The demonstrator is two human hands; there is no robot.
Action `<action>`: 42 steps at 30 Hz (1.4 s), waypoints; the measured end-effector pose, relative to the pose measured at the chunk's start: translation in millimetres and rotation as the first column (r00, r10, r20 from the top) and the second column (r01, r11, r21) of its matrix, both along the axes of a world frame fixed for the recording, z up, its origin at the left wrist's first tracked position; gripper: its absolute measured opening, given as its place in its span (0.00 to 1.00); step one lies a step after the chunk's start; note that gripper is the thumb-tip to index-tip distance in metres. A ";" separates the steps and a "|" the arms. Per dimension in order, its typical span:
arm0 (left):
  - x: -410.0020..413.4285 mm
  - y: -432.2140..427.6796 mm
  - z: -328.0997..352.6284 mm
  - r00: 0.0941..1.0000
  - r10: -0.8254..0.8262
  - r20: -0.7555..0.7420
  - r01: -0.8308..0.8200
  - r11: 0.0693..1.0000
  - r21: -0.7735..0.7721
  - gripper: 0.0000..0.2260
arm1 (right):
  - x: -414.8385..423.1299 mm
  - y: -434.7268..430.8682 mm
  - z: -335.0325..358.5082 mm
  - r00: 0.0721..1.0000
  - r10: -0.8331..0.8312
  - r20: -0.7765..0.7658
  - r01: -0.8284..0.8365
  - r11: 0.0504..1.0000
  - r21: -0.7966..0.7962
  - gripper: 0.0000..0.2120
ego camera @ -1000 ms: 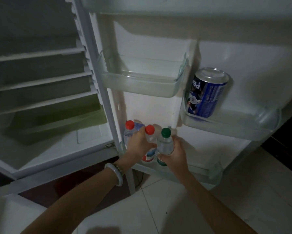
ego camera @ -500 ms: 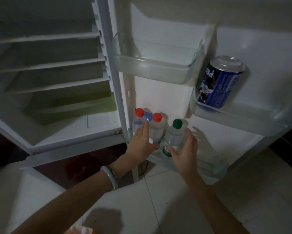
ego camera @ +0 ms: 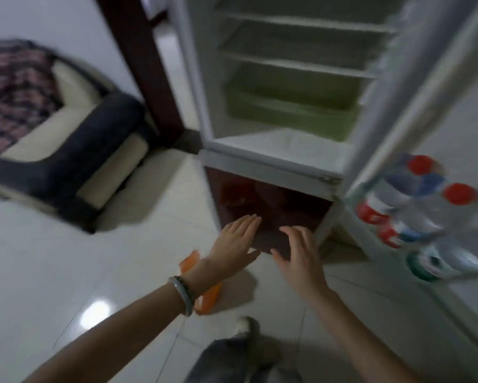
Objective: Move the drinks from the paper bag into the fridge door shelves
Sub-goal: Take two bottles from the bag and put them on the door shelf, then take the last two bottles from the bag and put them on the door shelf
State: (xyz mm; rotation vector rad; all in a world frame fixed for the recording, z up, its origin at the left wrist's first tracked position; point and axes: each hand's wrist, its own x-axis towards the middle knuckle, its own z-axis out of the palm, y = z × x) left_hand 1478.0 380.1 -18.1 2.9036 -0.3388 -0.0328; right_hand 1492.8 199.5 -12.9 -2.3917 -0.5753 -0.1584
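Three bottles (ego camera: 414, 214) stand in the bottom door shelf (ego camera: 370, 225) at 3 o'clock, blurred: two red caps, one green cap lowest. Left hand (ego camera: 238, 244) and right hand (ego camera: 301, 258) hover mid-frame over the floor (ego camera: 52, 258), fingers straight and spread, holding nothing, apart from each other. An orange bag (ego camera: 207, 297) shows under the left wrist, bracelet (ego camera: 182, 294) on it. Open fridge (ego camera: 287, 106) at 12 o'clock, sofa (ego camera: 66, 161) at 9 o'clock.

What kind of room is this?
Probably a room at home, perhaps a living room with a fridge in it. An open fridge stands on a white tiled floor, bottles sit in its door, and a cushioned seat is nearby.
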 end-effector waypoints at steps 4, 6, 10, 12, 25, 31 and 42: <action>-48.0 70.0 -22.7 0.921 0.340 -0.192 -0.337 0.940 0.051 0.34 | 1.1 64.3 -29.9 0.971 0.204 -0.123 -0.217 0.971 -0.098 0.20; -70.1 96.1 -37.2 0.848 0.459 -0.266 -0.472 0.882 0.017 0.33 | 1.8 92.5 -43.5 0.942 0.285 -0.177 -0.310 0.941 -0.136 0.19; -101.9 135.5 -74.0 0.742 0.580 -0.336 -0.607 0.794 0.033 0.30 | 7.2 130.9 -68.9 0.890 0.363 -0.276 -0.419 0.889 -0.184 0.17; -105.9 149.0 -90.9 0.702 0.604 -0.377 -0.645 0.764 0.023 0.28 | 14.3 143.8 -84.5 0.880 0.365 -0.305 -0.436 0.876 -0.208 0.17; -87.8 193.7 -251.3 0.615 0.642 -0.459 -0.667 0.733 0.132 0.28 | 54.9 216.0 -240.9 0.776 0.321 -0.543 -0.509 0.827 -0.238 0.14; -60.3 200.0 -385.5 0.709 0.576 -0.407 -0.565 0.809 0.160 0.28 | 71.0 247.1 -370.8 0.731 0.416 -0.540 -0.603 0.765 -0.227 0.13; -2.3 212.9 -640.8 0.743 0.469 -0.478 -0.410 0.883 0.228 0.22 | 96.7 301.5 -627.1 0.627 0.685 -0.370 -0.775 0.597 -0.208 0.11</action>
